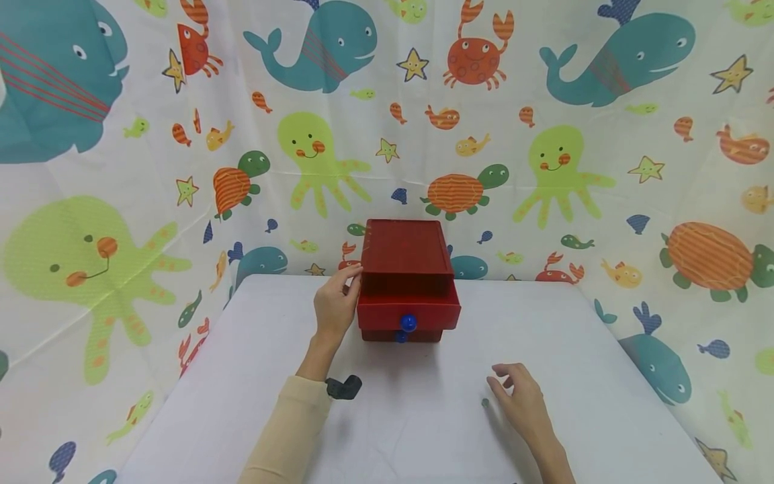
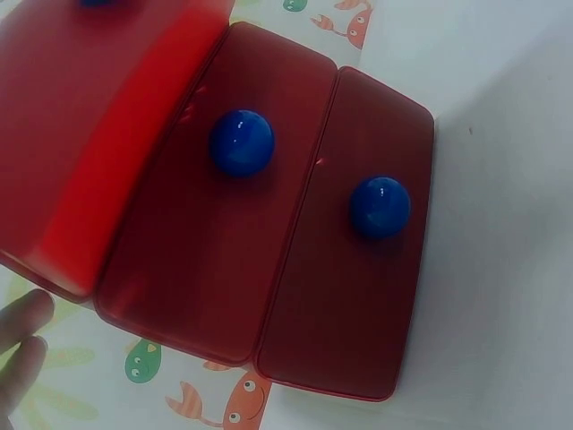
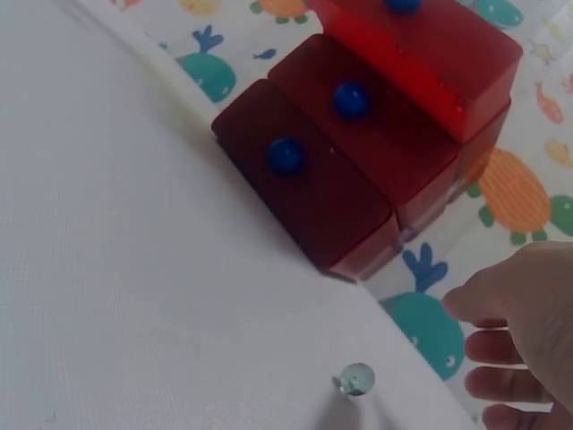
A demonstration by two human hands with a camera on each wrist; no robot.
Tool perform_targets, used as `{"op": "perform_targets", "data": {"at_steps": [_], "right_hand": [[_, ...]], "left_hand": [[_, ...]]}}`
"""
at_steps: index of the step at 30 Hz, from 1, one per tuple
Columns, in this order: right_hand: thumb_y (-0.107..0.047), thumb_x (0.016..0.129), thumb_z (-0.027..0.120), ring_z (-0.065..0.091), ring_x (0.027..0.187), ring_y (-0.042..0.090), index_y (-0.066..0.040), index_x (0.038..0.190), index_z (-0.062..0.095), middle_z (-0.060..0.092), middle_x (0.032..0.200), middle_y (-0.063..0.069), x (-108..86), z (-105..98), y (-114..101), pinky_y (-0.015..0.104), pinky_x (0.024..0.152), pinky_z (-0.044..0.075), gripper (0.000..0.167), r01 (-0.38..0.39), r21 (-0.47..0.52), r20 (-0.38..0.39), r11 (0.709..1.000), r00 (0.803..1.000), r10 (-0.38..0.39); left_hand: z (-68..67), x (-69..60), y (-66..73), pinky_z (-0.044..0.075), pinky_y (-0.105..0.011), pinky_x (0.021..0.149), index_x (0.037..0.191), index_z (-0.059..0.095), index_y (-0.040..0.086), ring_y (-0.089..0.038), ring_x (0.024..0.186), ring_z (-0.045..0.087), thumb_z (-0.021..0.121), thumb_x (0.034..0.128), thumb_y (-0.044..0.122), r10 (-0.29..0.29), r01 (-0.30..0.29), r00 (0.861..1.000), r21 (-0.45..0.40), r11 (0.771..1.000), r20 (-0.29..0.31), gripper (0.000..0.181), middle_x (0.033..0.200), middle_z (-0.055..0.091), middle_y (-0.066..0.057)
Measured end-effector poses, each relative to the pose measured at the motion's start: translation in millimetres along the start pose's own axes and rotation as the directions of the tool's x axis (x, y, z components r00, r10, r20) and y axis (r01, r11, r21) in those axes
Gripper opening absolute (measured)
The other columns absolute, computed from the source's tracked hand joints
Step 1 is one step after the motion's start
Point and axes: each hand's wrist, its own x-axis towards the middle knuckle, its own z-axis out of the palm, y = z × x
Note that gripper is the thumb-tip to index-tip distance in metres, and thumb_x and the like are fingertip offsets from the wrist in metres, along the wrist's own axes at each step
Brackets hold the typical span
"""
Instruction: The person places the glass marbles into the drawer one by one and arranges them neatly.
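Note:
A red three-tier drawer box (image 1: 406, 245) with round blue knobs (image 1: 408, 323) stands at the back of the white table. Its top drawer (image 1: 387, 314) is pulled out; the two lower drawers (image 2: 210, 206) are closed. At the box's left side is my left hand (image 1: 336, 302), fingertips by the upper edge; whether they touch it I cannot tell. My right hand (image 1: 521, 403) hovers over the table to the right, fingers loosely bent, holding nothing. Close beside it on the table lies a small, clear greenish piece (image 3: 357, 379), glass-like. The drawer's inside is in shadow.
A curtain (image 1: 375, 181) printed with sea animals hangs behind and around the white table (image 1: 242, 396). A black strap with a small device (image 1: 343, 388) sits on my left wrist.

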Motion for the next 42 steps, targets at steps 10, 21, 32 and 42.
{"op": "perform_targets", "data": {"at_steps": [10,21,32,42], "right_hand": [[-0.015,0.089,0.073,0.058,0.083,0.015,-0.002,0.111,0.068,0.067,0.105,0.011,-0.3,1,7,0.018,0.061,0.044,0.026,-0.147,-0.047,0.173,0.988,0.973,0.153],[-0.018,0.091,0.07,0.056,0.085,0.014,-0.001,0.116,0.066,0.064,0.109,0.012,-2.6,1,11,0.018,0.063,0.044,0.031,-0.248,-0.079,0.3,0.965,0.918,0.261],[-0.017,0.091,0.07,0.055,0.081,0.012,-0.002,0.113,0.067,0.064,0.104,0.008,-4.7,6,16,0.019,0.064,0.047,0.027,-0.247,-0.101,0.316,0.964,0.911,0.266],[-0.012,0.091,0.069,0.056,0.082,0.013,0.0,0.114,0.066,0.062,0.103,0.01,-2.0,8,19,0.021,0.064,0.049,0.026,-0.248,-0.112,0.331,0.962,0.904,0.271]], "left_hand": [[1.0,-1.4,0.4,0.058,-0.028,0.062,0.112,0.075,0.007,-0.018,0.07,0.068,0.067,0.0957,0.011,0.021,-0.021,1.0,0.004,1.0,-0.022,0.019,0.113,0.076,-0.007],[1.3,-3.9,-1.7,0.059,-0.03,0.065,0.114,0.075,0.008,-0.018,0.072,0.069,0.064,0.0974,0.013,0.001,-0.001,1.0,-0.007,1.0,0.004,0.02,0.114,0.076,-0.007],[0.8,-3.9,-1.3,0.059,-0.032,0.062,0.112,0.075,0.006,-0.018,0.066,0.066,0.064,0.097,0.011,0.01,-0.01,1.0,-0.003,1.0,-0.008,0.019,0.112,0.076,-0.008],[1.0,0.2,-1.8,0.06,-0.032,0.065,0.112,0.075,0.006,-0.02,0.073,0.07,0.065,0.0968,0.012,0.023,-0.023,1.0,0.001,1.0,-0.016,0.019,0.113,0.076,-0.009]]}}
